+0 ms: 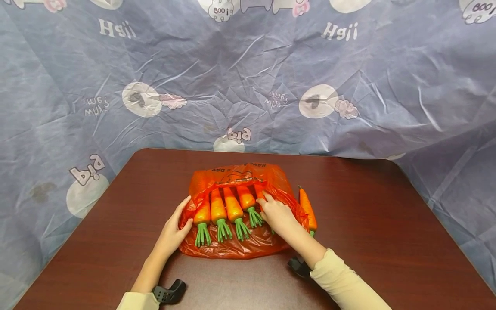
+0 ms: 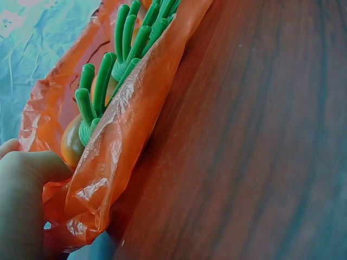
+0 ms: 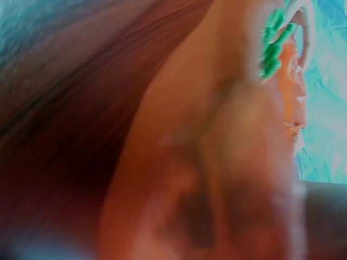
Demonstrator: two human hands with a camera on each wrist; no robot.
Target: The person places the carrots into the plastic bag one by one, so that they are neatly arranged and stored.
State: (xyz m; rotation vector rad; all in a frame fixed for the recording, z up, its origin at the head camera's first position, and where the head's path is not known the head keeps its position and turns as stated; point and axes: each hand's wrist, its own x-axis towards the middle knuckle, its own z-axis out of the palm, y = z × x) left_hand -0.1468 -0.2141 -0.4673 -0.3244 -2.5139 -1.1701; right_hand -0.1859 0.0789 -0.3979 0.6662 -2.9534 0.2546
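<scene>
An orange-red plastic bag lies on the table with its mouth facing me. Several orange carrots with green stalks, one carrot near the middle, lie side by side in it, tips covered by the film. My left hand holds the bag's left edge; in the left wrist view its thumb lies against the film beside a carrot's end. Inside the mouth on the right, my right hand grips another carrot, mostly hidden under the hand. The right wrist view is blurred by film close to the camera.
One more carrot lies outside the bag, along its right side. The brown table has a rounded far edge. Behind it hangs a printed grey-blue cloth. Dark bands sit on the wrists.
</scene>
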